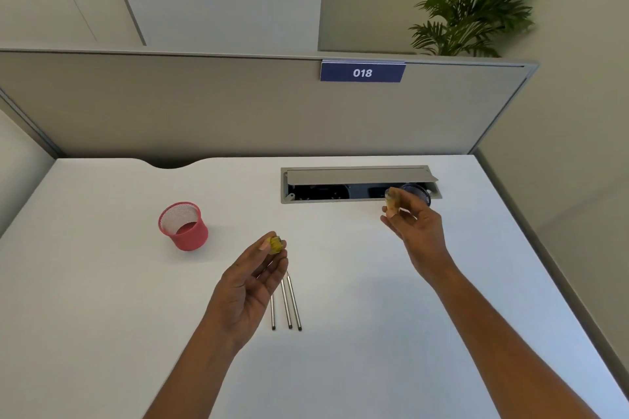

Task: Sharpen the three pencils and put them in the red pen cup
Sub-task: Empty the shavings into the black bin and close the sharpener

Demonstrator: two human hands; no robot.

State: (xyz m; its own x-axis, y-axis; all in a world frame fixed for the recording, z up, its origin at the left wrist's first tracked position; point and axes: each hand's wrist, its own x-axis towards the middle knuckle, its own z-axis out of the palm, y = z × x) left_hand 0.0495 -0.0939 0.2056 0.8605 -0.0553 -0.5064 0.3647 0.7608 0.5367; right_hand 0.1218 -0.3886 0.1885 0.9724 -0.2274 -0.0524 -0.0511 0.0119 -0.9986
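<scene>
Pencils (287,303) on desk (102,282) — near red cup (183,228)

- Pen cup (183,230): red, fine mesh pattern, at ten o'clock from the pencils.
- Pencils (286,304): silvery grey, dark ends.
- Sharpener piece (275,245): yellow.
- Second piece (391,199), at two o'clock: pale, yellowish.
- Desk (340,357): white.
- Label (362,72): navy, white "018".
- Plant (476,7): green.

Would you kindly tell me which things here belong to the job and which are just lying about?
Job: pencils, red cup, yellow sharpener part in left hand, clear part in right hand.
Lying about: plant, number sign, cable hatch.
</scene>
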